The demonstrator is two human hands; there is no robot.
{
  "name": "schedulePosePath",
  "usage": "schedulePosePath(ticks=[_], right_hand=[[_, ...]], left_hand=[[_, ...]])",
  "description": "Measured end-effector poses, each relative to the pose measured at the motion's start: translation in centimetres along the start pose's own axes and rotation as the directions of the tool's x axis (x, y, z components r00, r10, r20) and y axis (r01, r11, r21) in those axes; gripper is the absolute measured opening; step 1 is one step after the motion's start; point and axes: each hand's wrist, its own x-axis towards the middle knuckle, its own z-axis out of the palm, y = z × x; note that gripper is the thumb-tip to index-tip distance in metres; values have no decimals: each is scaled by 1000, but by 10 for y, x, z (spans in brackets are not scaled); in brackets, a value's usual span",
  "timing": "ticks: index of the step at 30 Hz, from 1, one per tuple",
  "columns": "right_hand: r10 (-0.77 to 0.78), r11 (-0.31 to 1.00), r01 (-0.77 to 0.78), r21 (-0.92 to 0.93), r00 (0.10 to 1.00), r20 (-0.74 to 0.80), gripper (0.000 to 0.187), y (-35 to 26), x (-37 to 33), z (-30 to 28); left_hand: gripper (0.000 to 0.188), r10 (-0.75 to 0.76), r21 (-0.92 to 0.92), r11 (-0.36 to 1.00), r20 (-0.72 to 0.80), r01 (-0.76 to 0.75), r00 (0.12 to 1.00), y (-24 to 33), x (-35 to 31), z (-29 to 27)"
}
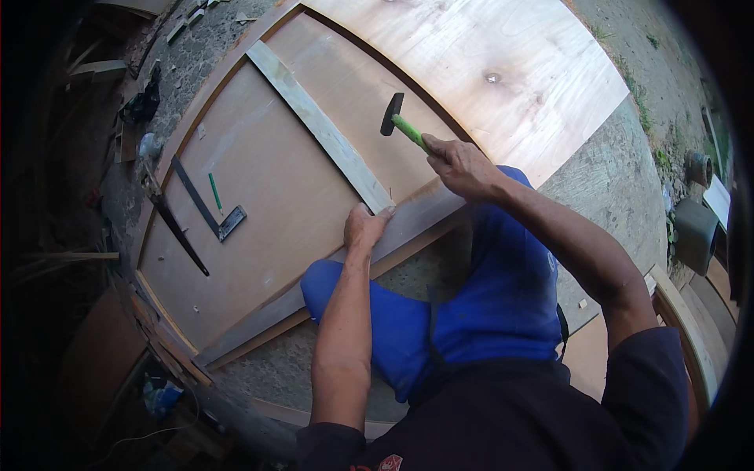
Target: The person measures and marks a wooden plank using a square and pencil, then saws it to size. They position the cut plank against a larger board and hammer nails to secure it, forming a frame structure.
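Note:
My right hand (pixel 465 168) is closed round the green handle of a hammer (pixel 404 125), its dark head raised over the wooden panel frame (pixel 408 224). My left hand (pixel 365 228) grips the near end of a pale wooden slat (pixel 314 118), which lies across the frame from its far rail to the near one. A thin nail (pixel 391 193) stands up from the slat's near end, close to my left fingertips. Left of the slat, a try square (pixel 210 206), a green pencil (pixel 214 191) and a handsaw (pixel 179 235) lie on the panel.
A large plywood sheet (pixel 503 71) lies beyond the frame at the upper right. My knees, in blue trousers (pixel 479 306), are against the frame's near rail. Scrap wood and clutter sit in shadow at the left; a grey bucket-like container (pixel 696 235) stands at the right.

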Motion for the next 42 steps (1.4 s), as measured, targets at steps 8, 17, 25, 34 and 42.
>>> schedulePosePath(ticks=[8, 17, 25, 34, 42], right_hand=[[243, 929, -306, 209, 929, 280, 42, -19, 9, -29], [396, 886, -420, 198, 906, 150, 51, -66, 23, -53], [254, 959, -282, 34, 905, 340, 48, -17, 15, -31], [236, 965, -261, 15, 893, 385, 49, -13, 4, -31], [107, 994, -87, -67, 903, 415, 48, 6, -7, -9]], left_hand=[[53, -44, 2, 999, 31, 44, 999, -11, -2, -4], [52, -34, 3, 999, -8, 34, 999, -17, -2, -1], [53, 37, -22, 999, -6, -37, 999, -17, 1, 4], [55, 0, 11, 1000, 8, 0, 1000, -15, 2, 3], [54, 18, -13, 1000, 13, -18, 1000, -18, 5, 8]])
